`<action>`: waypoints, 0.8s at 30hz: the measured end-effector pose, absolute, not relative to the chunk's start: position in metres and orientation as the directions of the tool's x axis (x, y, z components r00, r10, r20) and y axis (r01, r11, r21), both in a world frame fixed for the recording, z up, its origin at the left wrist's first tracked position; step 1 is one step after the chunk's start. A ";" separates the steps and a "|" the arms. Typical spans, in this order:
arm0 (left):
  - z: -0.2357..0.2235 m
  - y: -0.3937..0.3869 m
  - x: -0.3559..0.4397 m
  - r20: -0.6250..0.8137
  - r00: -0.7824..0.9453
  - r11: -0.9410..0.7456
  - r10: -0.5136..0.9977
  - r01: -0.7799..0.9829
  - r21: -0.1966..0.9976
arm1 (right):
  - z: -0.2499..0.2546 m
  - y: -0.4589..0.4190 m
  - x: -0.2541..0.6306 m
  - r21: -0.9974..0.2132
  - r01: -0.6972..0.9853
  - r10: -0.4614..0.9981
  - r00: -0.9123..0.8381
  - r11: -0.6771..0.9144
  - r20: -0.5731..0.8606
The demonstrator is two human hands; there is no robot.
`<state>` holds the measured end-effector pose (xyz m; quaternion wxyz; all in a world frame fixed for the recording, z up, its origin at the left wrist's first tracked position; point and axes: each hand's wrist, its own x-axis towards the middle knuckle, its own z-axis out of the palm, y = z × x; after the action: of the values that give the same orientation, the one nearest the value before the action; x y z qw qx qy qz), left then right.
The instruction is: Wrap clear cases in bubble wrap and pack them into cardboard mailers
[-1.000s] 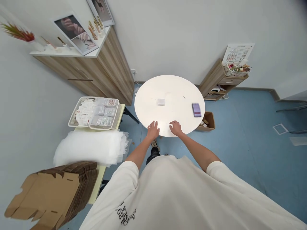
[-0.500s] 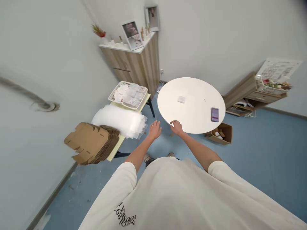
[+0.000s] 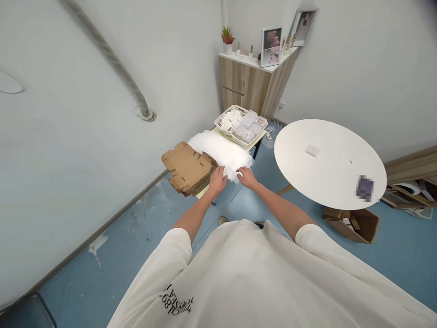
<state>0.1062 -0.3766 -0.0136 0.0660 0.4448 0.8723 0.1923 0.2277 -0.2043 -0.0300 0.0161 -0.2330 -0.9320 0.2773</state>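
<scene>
My left hand [image 3: 217, 180] is open, fingers stretched forward, at the near edge of a stack of flattened cardboard boxes [image 3: 187, 166]. My right hand [image 3: 246, 177] is also open, its fingers slightly curled, by the ragged end of a pile of white translucent packing sheets [image 3: 221, 148]. Neither hand appears to hold anything; whether the fingertips touch the sheets, I cannot tell. Behind the pile, a white plastic basket [image 3: 221, 121] holds paper cards and several clear plastic cases [image 3: 246, 130]. Basket, sheets and boxes share a narrow pale-yellow table [image 3: 258, 136].
A round white table [image 3: 327, 177] stands to the right, bearing a small flat clear case [image 3: 312, 151] and a pixelated dark item [image 3: 365, 188]. Beneath its edge is an open cardboard box [image 3: 368, 225]. A wooden cabinet [image 3: 252, 86] fills the corner.
My view has turned left, away from the round table. Both hands have moved from the round table's edge to the packing sheets and flattened boxes, staying open.
</scene>
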 end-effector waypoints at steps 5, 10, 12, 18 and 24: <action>-0.011 -0.438 0.049 -0.024 -0.706 0.670 0.708 0.659 0.341 | -0.029 -0.258 0.168 -0.522 0.307 0.328 -0.943 0.796 -0.053; -0.012 -0.483 0.009 -0.144 -0.762 0.763 0.631 0.577 0.290 | -0.029 -0.291 0.121 -0.474 0.201 0.214 -0.976 0.857 -0.026; -0.015 -0.495 -0.003 -0.188 -0.768 0.780 0.613 0.550 0.299 | -0.030 -0.299 0.107 -0.455 0.169 0.181 -0.983 0.874 -0.017; -0.024 -0.507 -0.019 -0.287 -0.744 0.792 0.603 0.516 0.326 | -0.032 -0.307 0.086 -0.380 0.125 0.143 -0.990 0.917 0.019; -0.023 -0.509 -0.027 -0.297 -0.698 0.756 0.652 0.566 0.329 | -0.023 -0.308 0.076 -0.243 0.082 0.085 -0.996 0.967 0.002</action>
<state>-0.0268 -0.5093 -0.0233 0.2009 0.3325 0.9152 0.1070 0.0761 -0.3080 -0.0233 0.0062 -0.0419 -0.9916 0.1225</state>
